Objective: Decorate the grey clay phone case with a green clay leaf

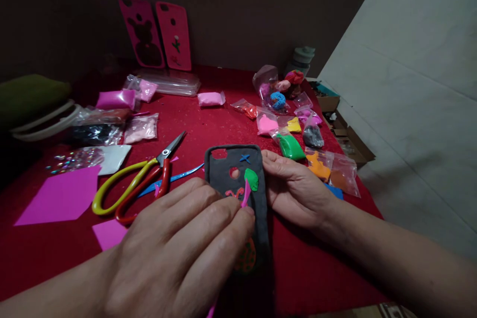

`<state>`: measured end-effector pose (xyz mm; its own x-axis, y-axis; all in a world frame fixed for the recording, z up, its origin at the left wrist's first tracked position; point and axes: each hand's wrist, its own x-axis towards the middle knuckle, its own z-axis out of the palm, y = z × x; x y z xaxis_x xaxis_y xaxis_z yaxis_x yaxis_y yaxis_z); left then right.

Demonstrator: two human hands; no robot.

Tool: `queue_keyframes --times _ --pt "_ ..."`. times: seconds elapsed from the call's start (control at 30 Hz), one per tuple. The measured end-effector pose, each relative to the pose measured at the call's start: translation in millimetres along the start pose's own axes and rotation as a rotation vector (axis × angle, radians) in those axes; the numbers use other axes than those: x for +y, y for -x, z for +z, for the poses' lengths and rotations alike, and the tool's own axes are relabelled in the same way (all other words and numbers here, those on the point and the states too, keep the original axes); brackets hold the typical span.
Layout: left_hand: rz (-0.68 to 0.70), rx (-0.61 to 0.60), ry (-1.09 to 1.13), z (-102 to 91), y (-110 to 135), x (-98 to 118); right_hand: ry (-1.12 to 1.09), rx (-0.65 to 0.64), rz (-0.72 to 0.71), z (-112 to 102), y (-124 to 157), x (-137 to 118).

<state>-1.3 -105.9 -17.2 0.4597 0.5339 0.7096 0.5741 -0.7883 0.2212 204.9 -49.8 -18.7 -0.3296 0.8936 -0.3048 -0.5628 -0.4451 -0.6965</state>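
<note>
A dark grey phone case [227, 166] lies on the red table [194, 124], decorated with a blue star [245, 158], a green clay leaf [252, 179], red swirls and an orange patterned piece near its lower end. My left hand [179, 253] is closed in a pinch on a thin pink tool [246, 198], whose tip touches the case beside the green leaf. My right hand [294, 186] rests against the case's right edge with its fingers flat along it, steadying it.
Yellow-and-red scissors [137, 184] and a blue tool [182, 176] lie left of the case, with pink paper scraps [59, 196]. Several clay bags [290, 146] sit to the right. Two pink phone cases [156, 35] lean on the back wall. Cardboard boxes [350, 141] stand off the right edge.
</note>
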Motion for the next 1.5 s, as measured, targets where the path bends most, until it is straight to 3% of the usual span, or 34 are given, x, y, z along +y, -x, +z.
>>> queue_keyframes --times 0.2,0.43,0.6,0.67,0.8,0.9,1.0,1.13,1.37,1.5 --pt "-0.087 0.028 0.051 3.1 1 3 -0.019 0.008 0.001 -1 -1 0" --pt "0.158 -0.073 -0.015 -4.8 -4 -14 -0.004 0.003 -0.004 -1 -1 1" --pt "0.164 -0.049 -0.041 -5.3 -9 -14 -0.021 0.005 -0.008 -3 -1 1" --pt "0.128 -0.064 -0.022 -5.2 -7 -9 -0.026 0.004 -0.008 -3 -1 1" --pt "-0.114 -0.033 0.020 -3.7 4 5 -0.032 0.007 -0.006 -2 -2 1" --pt "-0.149 -0.010 0.044 -1.7 8 9 -0.023 0.013 -0.008 -2 -1 1" --pt "-0.081 0.006 0.048 -2.2 5 3 -0.015 0.012 -0.025 -2 -1 1" --pt "0.142 -0.067 0.001 -4.5 -1 -9 -0.015 0.005 -0.037 -1 0 1" --pt "0.052 -0.017 0.027 1.9 3 -2 -0.022 0.002 -0.034 0 0 0" --pt "-0.112 -0.010 0.036 1.8 7 8 -0.032 0.000 -0.023 0 0 -1"
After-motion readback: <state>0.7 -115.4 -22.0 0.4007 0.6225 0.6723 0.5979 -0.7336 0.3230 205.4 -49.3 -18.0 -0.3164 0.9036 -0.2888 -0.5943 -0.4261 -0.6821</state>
